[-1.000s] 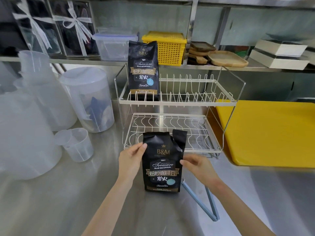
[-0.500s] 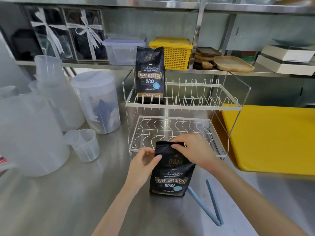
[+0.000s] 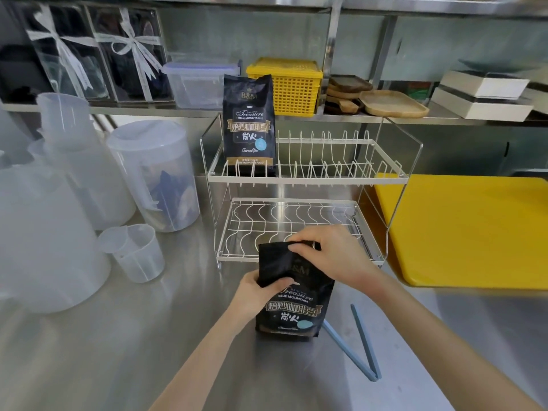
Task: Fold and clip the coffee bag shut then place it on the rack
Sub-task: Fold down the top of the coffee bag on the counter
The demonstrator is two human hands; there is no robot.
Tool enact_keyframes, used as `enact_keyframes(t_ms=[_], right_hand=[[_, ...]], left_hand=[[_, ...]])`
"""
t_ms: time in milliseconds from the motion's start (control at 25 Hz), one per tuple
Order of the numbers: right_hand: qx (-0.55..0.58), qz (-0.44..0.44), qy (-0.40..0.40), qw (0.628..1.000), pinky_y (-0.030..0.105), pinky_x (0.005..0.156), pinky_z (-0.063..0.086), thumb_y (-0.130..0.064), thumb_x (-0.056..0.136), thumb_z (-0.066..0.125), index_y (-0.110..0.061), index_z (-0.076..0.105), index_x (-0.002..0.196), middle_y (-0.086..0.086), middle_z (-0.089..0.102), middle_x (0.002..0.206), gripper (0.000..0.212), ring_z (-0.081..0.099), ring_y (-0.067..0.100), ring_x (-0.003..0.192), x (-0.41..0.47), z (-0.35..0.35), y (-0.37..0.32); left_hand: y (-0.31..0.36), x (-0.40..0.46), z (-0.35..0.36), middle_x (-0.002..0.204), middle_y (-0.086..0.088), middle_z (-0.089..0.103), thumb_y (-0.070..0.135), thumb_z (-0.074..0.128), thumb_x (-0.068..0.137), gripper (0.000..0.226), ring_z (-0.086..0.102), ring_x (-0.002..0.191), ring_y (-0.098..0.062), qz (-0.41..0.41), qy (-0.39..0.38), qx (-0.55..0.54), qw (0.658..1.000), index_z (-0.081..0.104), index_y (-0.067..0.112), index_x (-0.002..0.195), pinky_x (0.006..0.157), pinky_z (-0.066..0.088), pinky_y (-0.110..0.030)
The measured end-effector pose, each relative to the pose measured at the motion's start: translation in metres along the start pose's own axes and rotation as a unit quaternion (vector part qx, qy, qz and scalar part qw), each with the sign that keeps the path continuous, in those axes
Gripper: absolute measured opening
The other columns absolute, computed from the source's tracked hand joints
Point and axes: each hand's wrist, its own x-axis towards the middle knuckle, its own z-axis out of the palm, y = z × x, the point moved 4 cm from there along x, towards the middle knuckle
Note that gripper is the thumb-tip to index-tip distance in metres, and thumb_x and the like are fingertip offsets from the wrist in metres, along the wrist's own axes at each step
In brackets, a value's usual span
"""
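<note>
The right hand has its fingers curled over the top edge of the bag, pinching the flattened mouth and bending it forward; the left hand grips the bag's left side at shoulder height, thumb across the front panel, steadying it; both sets of fingers are closed on the bag, neither free. The bag stands upright on the desk, just in front of the rack's lower tier and apart from it.

It will probably handle as a soft foil pouch with a firm, filled lower body (the base sits square and plump, so there is likely real weight in it); the empty top is limp and creases readily, which is what makes the fold possible; the glossy film looks slippery, so a pinch at the folded top with a palm round the waist seems the safest hold, and lifting by the top alone might let the fold spring open.

The bag is black with gold and white lettering, a gold band across the middle and a small pale-blue roundel low on the front; its upper part is crumpled and tilted. A long blue clip lies open in a V on the desk just to the right, untouched; a second bag of the same look stands on the rack's upper tier at the left.
</note>
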Motion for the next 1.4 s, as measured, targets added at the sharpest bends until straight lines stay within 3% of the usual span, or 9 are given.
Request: enact_keyframes(t_ms=[160,360,480,600,680,760,920,1160,1400], right_hand=[[-0.047,0.004,-0.099,0.994,0.039,0.085,0.05,-0.033,0.081,0.057,-0.03,0.06,0.109,-0.004,0.069,0.108,0.027,0.059,0.015,0.099,0.005,0.013,-0.003],[-0.088,-0.032,-0.104,0.99,0.041,0.081,0.051,-0.029,0.084,0.054,-0.029,0.066,0.101,-0.001,0.072,0.101,0.021,0.06,0.018,0.092,0.013,0.014,-0.017],[-0.017,-0.024,-0.12,0.992,0.016,0.078,0.049,-0.032,0.085,0.053,-0.028,0.067,0.099,-0.016,0.07,0.093,0.02,0.058,-0.003,0.083,0.016,0.005,-0.011],[0.167,0.026,0.03,0.985,-0.002,0.08,0.039,-0.054,0.079,0.049,-0.042,0.057,0.107,-0.033,0.058,0.101,0.032,0.05,-0.021,0.095,0.0,-0.006,0.007],[0.277,0.098,0.094,0.951,0.013,0.096,0.039,-0.057,0.07,0.054,-0.042,0.042,0.123,-0.021,0.052,0.127,0.056,0.044,-0.01,0.116,-0.024,0.01,0.036],[0.316,0.16,0.022,0.935,0.027,0.103,0.037,-0.051,0.065,0.062,-0.035,0.027,0.135,-0.011,0.04,0.14,0.079,0.036,0.003,0.128,-0.043,0.046,0.057],[0.351,0.178,0.001,0.919,0.032,0.097,0.046,-0.025,0.077,0.066,-0.03,0.048,0.119,-0.005,0.06,0.121,0.045,0.053,0.01,0.115,-0.049,0.075,0.075],[0.346,0.205,0.07,0.913,0.007,0.056,0.049,-0.015,0.076,0.066,-0.026,0.064,0.07,-0.011,0.07,0.073,0.014,0.064,-0.004,0.069,-0.048,0.074,0.079],[0.347,0.211,0.073,0.911,0.007,0.055,0.049,-0.018,0.077,0.066,-0.026,0.064,0.073,-0.009,0.07,0.075,0.009,0.066,-0.004,0.068,-0.048,0.065,0.079]], left_hand=[[-0.003,-0.009,0.003,0.056,0.013,0.071,0.022,0.072,0.07,0.011,0.068,0.059,-0.005,-0.001,0.011,-0.006,1.0,0.063,0.026,0.073,0.047,0.049,-0.012],[0.016,-0.009,-0.003,0.066,0.011,0.074,0.023,0.07,0.073,0.006,0.069,0.068,-0.009,0.048,-0.03,-0.025,0.998,0.067,0.028,0.074,0.056,0.054,-0.015],[0.018,-0.01,-0.006,0.07,0.007,0.072,0.02,0.068,0.075,0.007,0.068,0.068,-0.012,0.06,-0.018,-0.008,0.998,0.067,0.026,0.071,0.058,0.055,-0.016],[0.01,-0.01,-0.02,0.059,0.011,0.071,0.02,0.066,0.077,0.012,0.067,0.056,-0.004,0.049,0.07,-0.048,0.995,0.064,0.025,0.065,0.047,0.049,-0.011],[0.008,-0.01,-0.024,0.051,0.017,0.069,0.019,0.065,0.077,0.016,0.065,0.052,0.0,0.05,0.083,-0.056,0.994,0.064,0.026,0.063,0.043,0.046,-0.009],[0.01,-0.01,-0.022,0.051,0.018,0.069,0.019,0.065,0.077,0.017,0.064,0.051,0.0,0.053,0.069,-0.035,0.996,0.065,0.024,0.061,0.043,0.045,-0.009],[0.007,-0.011,-0.018,0.056,0.019,0.071,0.022,0.065,0.077,0.01,0.066,0.057,0.0,0.039,0.038,-0.027,0.998,0.064,0.026,0.068,0.045,0.046,-0.008],[-0.008,-0.019,-0.023,0.064,0.014,0.072,0.023,0.067,0.076,0.002,0.067,0.065,-0.001,0.002,-0.041,0.036,0.999,0.068,0.022,0.077,0.052,0.046,-0.007],[-0.003,-0.01,-0.018,0.06,0.012,0.073,0.027,0.063,0.078,0.013,0.068,0.061,-0.005,-0.007,-0.016,0.003,1.0,0.067,0.019,0.069,0.049,0.047,-0.008]])
